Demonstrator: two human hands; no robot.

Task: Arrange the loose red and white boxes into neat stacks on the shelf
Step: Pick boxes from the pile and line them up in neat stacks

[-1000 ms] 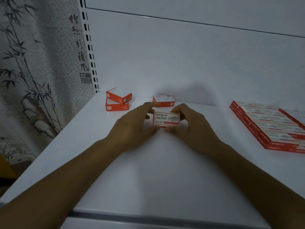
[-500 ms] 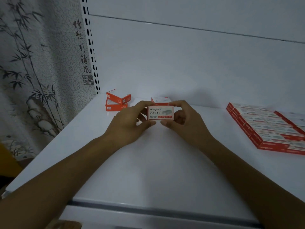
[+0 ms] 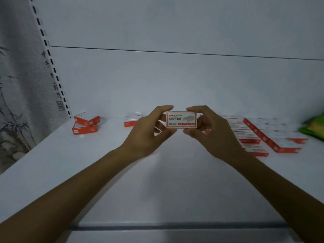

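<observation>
**Desk:** What has changed in the past second?

**Photographer:** The held box was low over the white shelf. It is now raised clear of it, at the centre of the frame. The view has also swung to take in a green packet at 3 o'clock.

**Desk:** Run it left to right.

**Photographer:** A bamboo-print curtain hangs at 9 o'clock. Next come two red and white boxes, the upper one askew on the lower. A single box sits just behind the left hand. That hand pinches the held box's left end between thumb and fingers, and the right hand pinches the right end the same way. Beyond them, at 3 o'clock, lie flat rows of boxes.

**Desk:** Which way does the held box point?

**Photographer:** Its printed face is toward the camera with the lettering upright, and its long axis runs level from 9 to 3 o'clock.
</observation>
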